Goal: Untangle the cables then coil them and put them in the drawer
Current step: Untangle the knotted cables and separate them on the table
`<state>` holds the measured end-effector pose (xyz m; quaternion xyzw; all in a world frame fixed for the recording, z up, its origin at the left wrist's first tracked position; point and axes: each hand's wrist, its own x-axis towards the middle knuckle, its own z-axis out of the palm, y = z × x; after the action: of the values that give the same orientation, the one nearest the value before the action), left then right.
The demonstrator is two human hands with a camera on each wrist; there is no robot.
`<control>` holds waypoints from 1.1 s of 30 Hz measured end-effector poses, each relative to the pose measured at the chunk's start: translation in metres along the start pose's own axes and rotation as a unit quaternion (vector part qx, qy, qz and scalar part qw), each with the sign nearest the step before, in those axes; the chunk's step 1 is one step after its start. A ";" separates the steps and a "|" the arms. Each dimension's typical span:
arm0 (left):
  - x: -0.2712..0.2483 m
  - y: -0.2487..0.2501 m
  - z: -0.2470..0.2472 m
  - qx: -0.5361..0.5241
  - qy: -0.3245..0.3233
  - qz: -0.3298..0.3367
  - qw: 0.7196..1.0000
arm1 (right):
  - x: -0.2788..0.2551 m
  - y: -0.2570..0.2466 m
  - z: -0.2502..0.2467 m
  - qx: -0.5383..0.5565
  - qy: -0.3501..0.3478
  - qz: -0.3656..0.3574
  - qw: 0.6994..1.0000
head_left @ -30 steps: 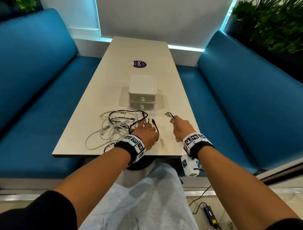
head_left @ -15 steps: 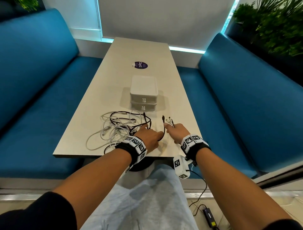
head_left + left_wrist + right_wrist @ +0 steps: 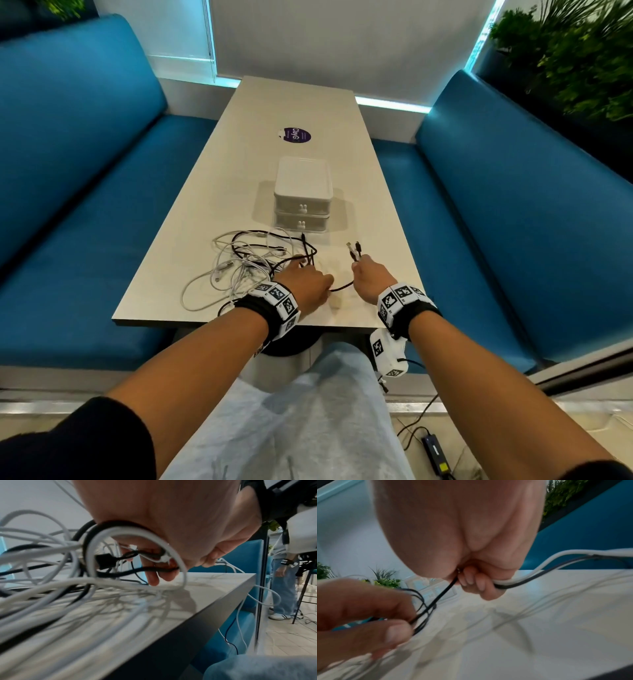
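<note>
On the near end of the pale surface (image 3: 239, 178), between two blue benches (image 3: 85, 164), lies a tangle of white and black cables (image 3: 246, 263). The left hand (image 3: 306, 286) rests at the right edge of the tangle, its fingers (image 3: 154, 577) curled round several black and white strands; the right wrist view shows its thumb and forefinger pinching thin black loops. The right hand (image 3: 371, 279) is just beside it, apart from the pile, its fingers (image 3: 477, 584) closed on a black cable and a white one, whose plug ends (image 3: 354, 248) stick up beyond the knuckles. A black strand (image 3: 342, 286) runs between the two hands. Beyond the tangle stands a small white two-drawer box (image 3: 303, 195), both drawers closed, and farther off a round purple sticker (image 3: 294, 134).
</note>
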<state>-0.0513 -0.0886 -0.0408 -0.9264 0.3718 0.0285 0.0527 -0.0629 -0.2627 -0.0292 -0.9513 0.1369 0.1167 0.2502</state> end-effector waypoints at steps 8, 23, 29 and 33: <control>-0.005 -0.030 -0.001 0.050 0.004 -0.015 0.999 | 0.002 0.020 -0.021 0.034 0.063 0.052 0.996; -0.006 -0.018 -0.012 0.073 -0.030 -0.045 0.996 | -0.009 -0.048 0.014 0.091 -0.065 -0.141 0.984; -0.007 -0.032 -0.003 0.063 0.005 -0.032 0.998 | -0.012 -0.038 0.018 -0.024 -0.040 -0.161 0.986; -0.007 -0.040 -0.002 0.044 0.046 -0.055 0.996 | -0.014 -0.022 0.013 -0.192 0.016 -0.203 0.960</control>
<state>-0.0288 -0.0551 -0.0348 -0.9426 0.3229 -0.0332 0.0777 -0.0704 -0.2348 -0.0261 -0.9910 -0.0805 0.0719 0.0787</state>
